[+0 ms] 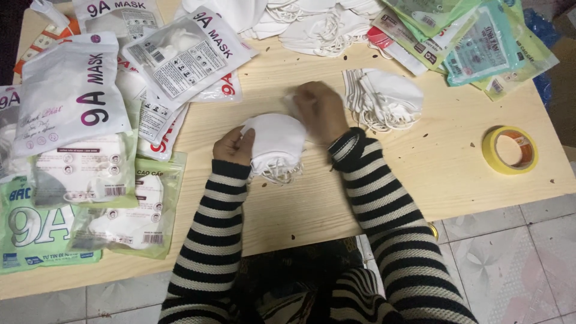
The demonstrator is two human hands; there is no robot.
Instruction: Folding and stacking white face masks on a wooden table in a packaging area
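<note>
On wood table (372,198), tile floor (510,252) below

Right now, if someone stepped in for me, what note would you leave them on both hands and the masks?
Left hand: grips the left edge of a small stack of white masks on the wooden table.
Right hand: rests on the stack's far right side, fingers curled over it.
Nearby: another loose stack of masks to the right, a bigger heap at the far edge, a roll of yellow tape further right.
Done: filled packets lie at left.
Left: the held stack and loose masks remain unbagged.
</note>
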